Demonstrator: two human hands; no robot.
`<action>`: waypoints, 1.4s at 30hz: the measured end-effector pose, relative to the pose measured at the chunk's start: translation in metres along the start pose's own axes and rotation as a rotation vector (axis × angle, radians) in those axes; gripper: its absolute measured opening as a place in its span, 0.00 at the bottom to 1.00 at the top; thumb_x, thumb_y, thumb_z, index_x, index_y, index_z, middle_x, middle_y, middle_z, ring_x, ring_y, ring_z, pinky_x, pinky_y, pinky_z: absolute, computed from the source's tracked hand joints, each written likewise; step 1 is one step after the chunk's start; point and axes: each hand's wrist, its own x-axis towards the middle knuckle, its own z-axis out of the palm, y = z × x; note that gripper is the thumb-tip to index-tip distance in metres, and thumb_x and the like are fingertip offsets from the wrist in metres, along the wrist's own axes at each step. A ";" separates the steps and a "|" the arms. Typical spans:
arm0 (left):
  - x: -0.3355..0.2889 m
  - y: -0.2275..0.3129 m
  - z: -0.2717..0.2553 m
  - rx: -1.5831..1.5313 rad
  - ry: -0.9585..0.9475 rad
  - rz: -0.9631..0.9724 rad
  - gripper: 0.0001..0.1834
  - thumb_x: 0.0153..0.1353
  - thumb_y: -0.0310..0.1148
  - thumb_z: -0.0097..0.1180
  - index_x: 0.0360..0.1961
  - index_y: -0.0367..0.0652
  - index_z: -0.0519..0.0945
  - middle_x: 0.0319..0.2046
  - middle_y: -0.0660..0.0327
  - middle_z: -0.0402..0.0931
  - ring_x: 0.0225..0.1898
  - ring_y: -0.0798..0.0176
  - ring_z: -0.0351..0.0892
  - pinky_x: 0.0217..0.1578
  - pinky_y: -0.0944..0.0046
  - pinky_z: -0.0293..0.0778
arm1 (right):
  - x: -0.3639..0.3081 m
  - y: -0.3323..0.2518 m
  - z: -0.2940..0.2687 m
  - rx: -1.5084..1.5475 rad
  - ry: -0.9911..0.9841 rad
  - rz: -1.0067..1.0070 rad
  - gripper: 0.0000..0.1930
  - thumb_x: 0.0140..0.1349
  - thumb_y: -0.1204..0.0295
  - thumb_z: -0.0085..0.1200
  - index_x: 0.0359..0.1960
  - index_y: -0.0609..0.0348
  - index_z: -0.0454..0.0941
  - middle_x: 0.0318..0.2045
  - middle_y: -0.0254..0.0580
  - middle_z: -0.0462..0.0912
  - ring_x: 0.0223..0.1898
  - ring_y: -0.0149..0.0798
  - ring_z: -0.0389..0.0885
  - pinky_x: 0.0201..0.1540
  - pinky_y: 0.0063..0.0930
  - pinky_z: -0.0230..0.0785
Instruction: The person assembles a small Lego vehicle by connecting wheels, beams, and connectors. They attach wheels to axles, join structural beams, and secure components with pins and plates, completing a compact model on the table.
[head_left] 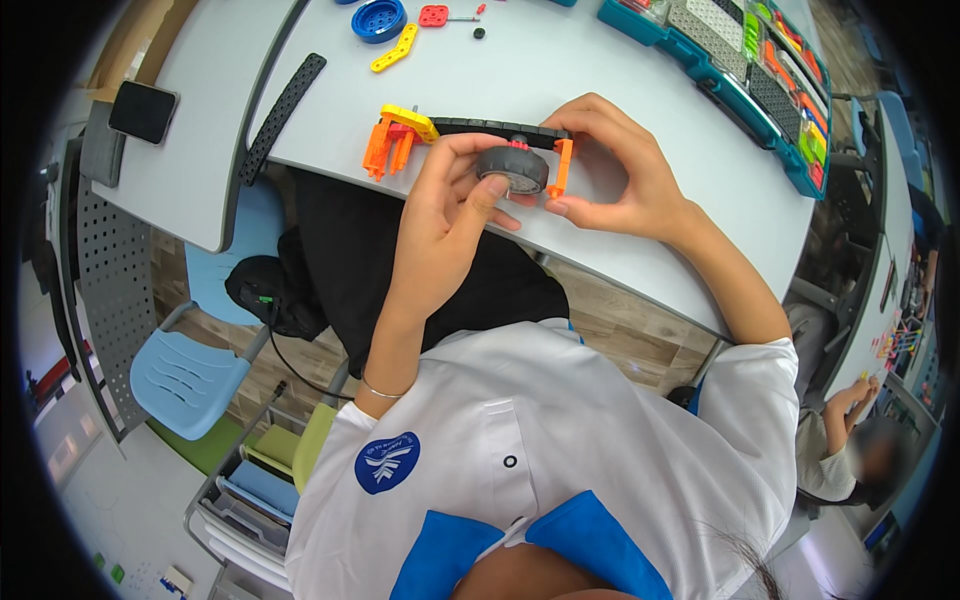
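Observation:
Near the table's front edge, my left hand (440, 205) closes on a black toy wheel (513, 172) with a grey hub, the thumb on its near side. Red parts show at the wheel's upper side. My right hand (640, 185) pinches an orange bracket (563, 170) between thumb and fingers. That bracket sits at the right end of a curved black beam (478, 127) passing behind the wheel. Attached at the beam's left end are a yellow angled piece (410, 121) and upright orange pieces (380, 148). My fingers partly hide where wheel and beam meet.
A black perforated strip (285, 115) lies over the left table edge, with a phone (143, 112) farther left. At the back are a blue wheel rim (378, 18), a yellow bent beam (396, 48) and a red plate (434, 15). A teal parts case (730, 100) stands right.

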 end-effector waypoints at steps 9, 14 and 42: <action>-0.002 -0.009 0.002 0.009 -0.002 0.085 0.22 0.70 0.21 0.48 0.62 0.35 0.58 0.58 0.44 0.69 0.52 0.58 0.80 0.47 0.61 0.84 | 0.001 -0.002 -0.003 -0.059 -0.034 -0.065 0.28 0.46 0.70 0.68 0.51 0.62 0.73 0.45 0.45 0.75 0.45 0.43 0.75 0.49 0.32 0.71; -0.001 -0.005 0.006 -0.025 0.036 0.096 0.27 0.70 0.20 0.48 0.64 0.38 0.52 0.56 0.44 0.70 0.53 0.57 0.80 0.48 0.60 0.83 | -0.002 0.001 0.004 -0.045 -0.034 -0.052 0.32 0.47 0.71 0.68 0.54 0.62 0.68 0.49 0.47 0.72 0.48 0.45 0.74 0.52 0.35 0.70; -0.023 0.038 -0.042 0.711 0.542 0.373 0.15 0.65 0.22 0.57 0.53 0.35 0.77 0.43 0.56 0.82 0.43 0.68 0.81 0.38 0.71 0.76 | 0.005 0.007 -0.003 -0.342 0.067 0.142 0.27 0.47 0.71 0.62 0.52 0.60 0.74 0.47 0.45 0.76 0.52 0.46 0.72 0.58 0.38 0.63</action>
